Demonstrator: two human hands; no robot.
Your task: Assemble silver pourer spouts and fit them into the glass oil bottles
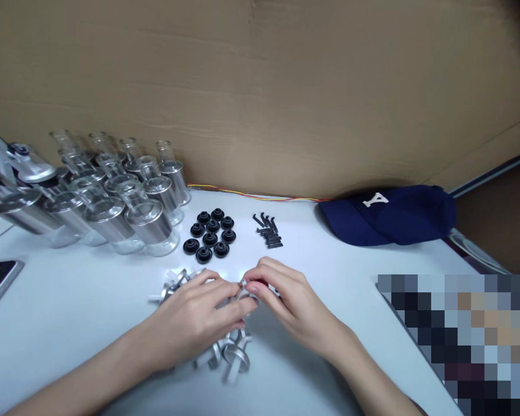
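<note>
Left hand [199, 306]: palm down, fingers curled in, thumb and forefinger closed in a pinch on a small silver metal part [243, 283]; the fingers hide most of it, can't make out its full shape

Right hand [286, 294]: thumb and forefinger nearly together, pinching at the same part from the other side, rest of fingers bent; dark patch between thumb and forefinger, can't tell if piece or shadow

Part sits between the two sets of fingertips, over the pale white desk [307, 248]

Under and beside left hand: loose silver metal discs with white stems [237, 358], lying tipped, some nearer the body, some just past the knuckles, several partly covered

Past the hands: ten black round stepped caps [210, 238] in a loose cluster; right of them, a small pile of thin black hooked levers [272, 238]

Back left: group of clear glass bottles with brushed silver metal sleeves [149, 222], standing upright, most with open necks

Back right: navy blue fabric cap with a white letter [407, 216], by the desk's rear edge

Thin red and yellow wires [251, 197] along the foot of the brown cardboard wall [260, 104]; silver-edged device with dark screen [0, 283] at far left
</note>
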